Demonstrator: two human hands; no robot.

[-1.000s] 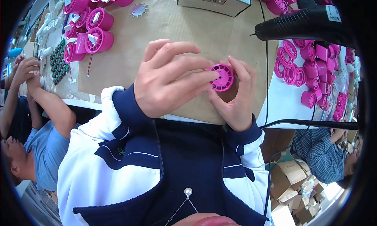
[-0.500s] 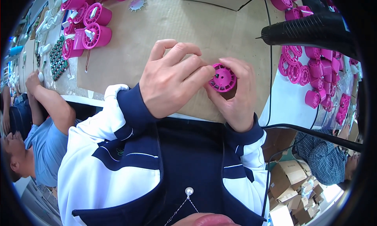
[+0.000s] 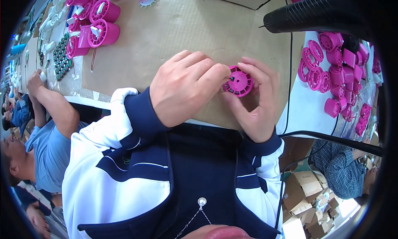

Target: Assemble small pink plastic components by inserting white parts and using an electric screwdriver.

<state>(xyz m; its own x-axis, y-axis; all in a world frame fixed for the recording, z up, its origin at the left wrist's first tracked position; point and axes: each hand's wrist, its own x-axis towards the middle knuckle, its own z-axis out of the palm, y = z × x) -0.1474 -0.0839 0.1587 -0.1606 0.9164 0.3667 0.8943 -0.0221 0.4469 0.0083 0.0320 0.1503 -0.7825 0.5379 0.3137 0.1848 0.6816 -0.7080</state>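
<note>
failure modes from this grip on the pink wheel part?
1. The pink round part is pinched only at fingertips by the left hand and right hand, above the cardboard mat; it could slip and drop.
2. The black cable runs close beside the right hand; it might snag.

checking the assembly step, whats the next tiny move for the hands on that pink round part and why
Probably a small press or twist by the left hand while the right hand keeps the part steady. The pink round part is held above the cardboard sheet, cupped by the right hand, with the left fingertips already pinching at its rim, so the work sits right there.
</note>
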